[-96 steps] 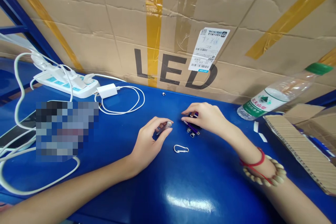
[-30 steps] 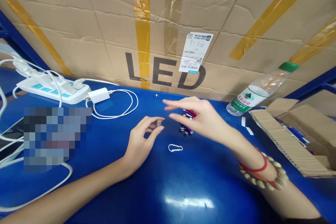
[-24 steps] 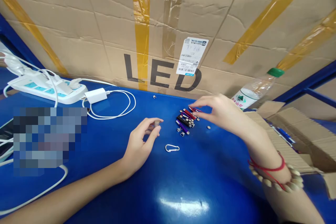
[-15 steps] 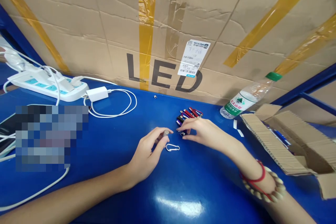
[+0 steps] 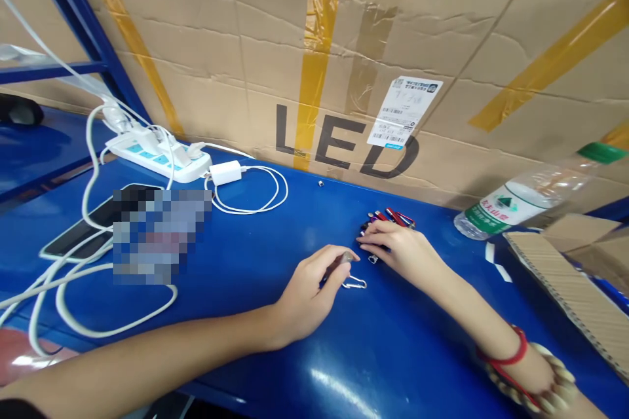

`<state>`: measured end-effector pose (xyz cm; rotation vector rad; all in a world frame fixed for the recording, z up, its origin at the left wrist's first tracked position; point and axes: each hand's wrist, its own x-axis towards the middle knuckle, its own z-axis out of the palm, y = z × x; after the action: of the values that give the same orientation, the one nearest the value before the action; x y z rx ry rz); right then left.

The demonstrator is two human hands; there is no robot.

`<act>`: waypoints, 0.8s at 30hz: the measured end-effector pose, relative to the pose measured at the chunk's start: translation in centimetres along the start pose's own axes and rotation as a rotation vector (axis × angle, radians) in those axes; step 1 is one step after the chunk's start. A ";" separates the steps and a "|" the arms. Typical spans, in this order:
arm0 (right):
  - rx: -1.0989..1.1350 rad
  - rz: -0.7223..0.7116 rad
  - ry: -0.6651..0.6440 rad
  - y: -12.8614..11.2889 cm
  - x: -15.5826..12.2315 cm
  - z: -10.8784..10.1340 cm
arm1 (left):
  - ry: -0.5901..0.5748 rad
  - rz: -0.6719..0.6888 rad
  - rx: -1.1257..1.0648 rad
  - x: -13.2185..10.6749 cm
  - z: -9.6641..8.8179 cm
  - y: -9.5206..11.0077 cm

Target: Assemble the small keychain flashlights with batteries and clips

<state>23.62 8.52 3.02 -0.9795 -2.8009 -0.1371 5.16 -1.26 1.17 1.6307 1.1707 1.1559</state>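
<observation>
My left hand (image 5: 308,288) rests on the blue table (image 5: 255,255), its thumb and fingers pinched on a small silver cylinder (image 5: 346,257). A silver carabiner clip (image 5: 354,284) lies just right of those fingertips. My right hand (image 5: 398,249) lies over a small pile of red, purple and black mini flashlights (image 5: 389,218), fingers curled down onto them; what it grips is hidden. Red string and a bead bracelet sit on my right wrist (image 5: 528,370).
A big cardboard box marked LED (image 5: 344,65) walls the back. A power strip (image 5: 157,156), white charger with cable (image 5: 230,173), phone (image 5: 81,236) and cables lie left. A tipped water bottle (image 5: 521,200) and open cardboard carton (image 5: 565,275) are right. A tiny metal part (image 5: 320,183) lies by the box.
My right hand reached out to the far side of the pile, then came back and settled on the flashlights. My left hand stayed pinched on the silver cylinder. The view swung left.
</observation>
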 end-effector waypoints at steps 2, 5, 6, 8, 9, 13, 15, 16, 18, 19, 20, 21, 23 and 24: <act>0.002 -0.018 0.011 0.2 0.1 0.4 | -0.006 -0.011 0.005 -0.1 0.0 0.1; 0.005 -0.019 0.028 0.4 0.1 0.7 | -0.011 -0.018 0.004 -0.2 0.0 0.1; 0.010 -0.022 0.030 0.4 0.1 0.8 | -0.012 -0.017 0.003 -0.2 0.0 0.0; 0.023 -0.031 0.031 0.5 0.0 0.8 | -0.014 -0.015 0.005 -0.2 0.0 0.0; 0.026 -0.035 0.032 0.5 0.0 0.8 | -0.016 -0.015 0.006 -0.1 -0.1 0.0; 0.005 -0.053 0.054 0.5 0.1 0.7 | -0.035 -0.007 0.040 -0.1 -0.1 0.2; 0.010 -0.049 0.067 0.5 0.1 0.6 | -0.053 0.010 0.074 -0.1 -0.1 0.3; 0.019 -0.040 0.072 0.4 0.2 0.5 | -0.062 0.022 0.093 -0.1 -0.1 0.3; 0.037 -0.020 0.084 0.4 0.2 0.5 | -0.074 0.042 0.122 -0.2 -0.1 0.3; 0.043 -0.014 0.088 0.4 0.2 0.5 | -0.076 0.048 0.132 -0.1 -0.2 0.3; 0.047 -0.013 0.090 0.4 0.2 0.6 | -0.074 0.053 0.141 0.0 -0.2 0.2; 0.049 -0.016 0.086 0.4 0.2 0.6 | -0.070 0.056 0.150 0.1 -0.2 0.1; 0.052 -0.031 0.061 0.5 0.1 0.7 | -0.060 0.059 0.170 0.4 -0.4 -0.1; 0.053 -0.040 0.046 0.6 0.0 0.7 | -0.052 0.059 0.184 0.6 -0.5 -0.2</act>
<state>23.87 9.07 2.36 -0.8967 -2.7686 -0.0887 4.73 -0.62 1.21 1.8341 1.2326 1.0618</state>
